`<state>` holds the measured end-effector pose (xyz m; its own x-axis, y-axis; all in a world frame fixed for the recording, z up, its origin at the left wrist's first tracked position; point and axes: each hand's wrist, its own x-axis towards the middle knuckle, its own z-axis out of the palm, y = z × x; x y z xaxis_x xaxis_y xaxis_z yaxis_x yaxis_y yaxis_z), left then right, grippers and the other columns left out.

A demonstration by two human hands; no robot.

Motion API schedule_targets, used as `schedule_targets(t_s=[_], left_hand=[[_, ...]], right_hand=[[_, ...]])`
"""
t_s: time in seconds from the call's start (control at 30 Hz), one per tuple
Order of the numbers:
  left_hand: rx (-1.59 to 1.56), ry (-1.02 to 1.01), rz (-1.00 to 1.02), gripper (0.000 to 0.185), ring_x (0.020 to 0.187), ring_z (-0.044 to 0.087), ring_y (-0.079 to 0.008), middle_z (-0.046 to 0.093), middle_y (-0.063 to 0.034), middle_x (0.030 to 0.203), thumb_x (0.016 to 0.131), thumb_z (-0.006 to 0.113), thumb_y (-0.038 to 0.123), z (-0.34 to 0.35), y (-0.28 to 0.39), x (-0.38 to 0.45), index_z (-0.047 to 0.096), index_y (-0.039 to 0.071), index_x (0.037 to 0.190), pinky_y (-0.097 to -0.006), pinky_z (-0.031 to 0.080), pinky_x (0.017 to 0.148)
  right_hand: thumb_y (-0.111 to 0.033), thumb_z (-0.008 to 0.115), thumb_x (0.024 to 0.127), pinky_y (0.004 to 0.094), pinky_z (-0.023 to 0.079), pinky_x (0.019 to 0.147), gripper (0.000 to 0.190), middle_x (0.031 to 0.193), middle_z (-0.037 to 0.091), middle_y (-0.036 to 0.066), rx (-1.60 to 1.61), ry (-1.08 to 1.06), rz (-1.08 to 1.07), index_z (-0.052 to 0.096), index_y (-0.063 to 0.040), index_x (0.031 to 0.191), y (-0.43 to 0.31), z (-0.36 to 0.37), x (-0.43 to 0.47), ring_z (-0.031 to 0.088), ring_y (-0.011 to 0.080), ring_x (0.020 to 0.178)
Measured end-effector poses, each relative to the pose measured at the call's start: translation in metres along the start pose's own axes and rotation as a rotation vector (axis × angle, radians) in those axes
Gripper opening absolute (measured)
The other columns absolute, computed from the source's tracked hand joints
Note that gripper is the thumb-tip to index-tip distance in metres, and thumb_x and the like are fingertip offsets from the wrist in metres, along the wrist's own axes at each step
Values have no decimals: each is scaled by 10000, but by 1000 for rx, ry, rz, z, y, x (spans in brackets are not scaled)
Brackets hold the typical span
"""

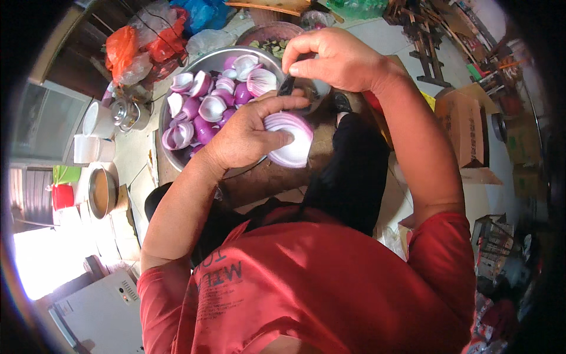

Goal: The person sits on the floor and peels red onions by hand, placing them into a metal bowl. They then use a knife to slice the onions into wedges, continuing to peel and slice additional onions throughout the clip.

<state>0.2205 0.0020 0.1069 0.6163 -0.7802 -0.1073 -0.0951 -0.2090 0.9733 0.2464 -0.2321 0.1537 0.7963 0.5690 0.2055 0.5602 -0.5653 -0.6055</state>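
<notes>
My left hand (250,130) grips a piece of red onion (292,140) with its layers and white inside showing. Just above it, my right hand (329,59) pinches a small dark object (286,85), which reaches down to the fingers of my left hand; whether it is a knife or something else, I cannot tell. A large metal bowl (164,146) full of cut red onion pieces (212,108) stands beyond my left hand, on the left. Behind my right hand is a second round container (254,32) holding small greenish pieces.
Orange and red plastic bags (121,48) lie past the bowl. A lidded metal pot (124,113), white tubs (98,119) and a metal basin (101,190) stand on the left. An open cardboard box (462,126) is on the right, near a wooden rack (424,53).
</notes>
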Motion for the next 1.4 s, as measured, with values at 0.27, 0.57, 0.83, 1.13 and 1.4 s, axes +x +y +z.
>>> schedule_targets(t_s=[0.27,0.57,0.83,1.13,1.4], left_hand=[[-744,321,149,694,1126,611,-217,588,-132,1321,749,732,-1,-13,-9,-66,485,-14,1397,-338,474,1008],[-864,293,289,649,1084,629,-208,563,-125,1358,782,694,-1,-18,-6,-117,492,-6,1399,-346,488,985],[-902,687,468,501,974,654,-296,638,-136,1113,817,618,42,-70,-9,-148,511,6,1305,-430,551,862],[-756,750,261,480,963,662,-247,654,-130,1099,783,634,-72,-60,-29,-124,544,-19,1251,-363,544,883],[-597,769,62,511,956,656,-200,665,-106,1072,771,701,-35,-56,-36,-94,541,-18,1256,-322,518,899]], right_hand=[[-146,667,921,336,445,1015,520,1205,615,98,472,53,296,473,-75,1398,-42,56,-25,572,186,1150],[-105,627,872,293,496,705,314,873,626,74,847,-169,473,547,-7,1160,-86,147,-42,609,145,739],[-81,572,814,238,422,576,275,786,563,30,804,-61,539,596,10,1072,-110,137,-77,533,95,637],[-115,584,888,240,446,591,248,793,536,3,835,257,366,567,-26,1119,-121,152,-48,515,84,638],[-120,556,836,249,455,714,238,906,571,22,786,139,258,569,-37,1058,-66,175,-31,547,103,805]])
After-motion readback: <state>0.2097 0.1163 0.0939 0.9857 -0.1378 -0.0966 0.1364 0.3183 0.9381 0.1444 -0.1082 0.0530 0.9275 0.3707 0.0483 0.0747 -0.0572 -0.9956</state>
